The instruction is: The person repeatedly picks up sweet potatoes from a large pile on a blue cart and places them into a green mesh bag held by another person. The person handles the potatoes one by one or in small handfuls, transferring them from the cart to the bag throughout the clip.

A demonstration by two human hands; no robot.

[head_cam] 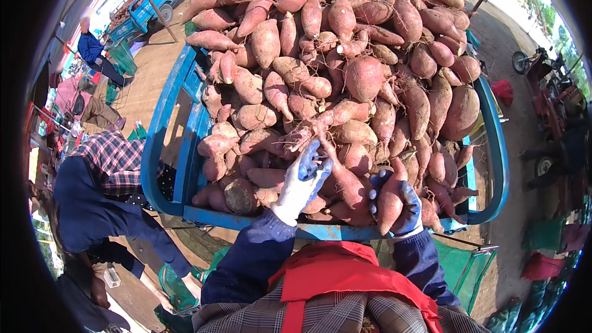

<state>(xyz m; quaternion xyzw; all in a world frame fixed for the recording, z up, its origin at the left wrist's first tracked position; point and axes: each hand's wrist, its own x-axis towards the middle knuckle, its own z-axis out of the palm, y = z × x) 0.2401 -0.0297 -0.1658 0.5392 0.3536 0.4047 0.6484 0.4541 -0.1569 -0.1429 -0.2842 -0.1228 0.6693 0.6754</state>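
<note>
A large heap of red-skinned sweet potatoes [365,78] fills a blue metal cart bed [333,232]. My left hand [300,180], in a white glove with a blue coated palm, is at the thin rooty end of a long sweet potato [349,187]; whether its fingers grip that end is unclear. My right hand [402,203], gloved the same way, is closed around an upright sweet potato [391,199] just above the cart's near edge. A cluster of roots and stems [300,135] lies just beyond my left fingertips.
Curved blue rails [155,148] bound the cart on both sides. A person in dark blue [106,208] bends at the left near green mesh bags [178,289]. More green mesh [462,263] hangs at the lower right. A loaded blue truck [143,4] stands farther off.
</note>
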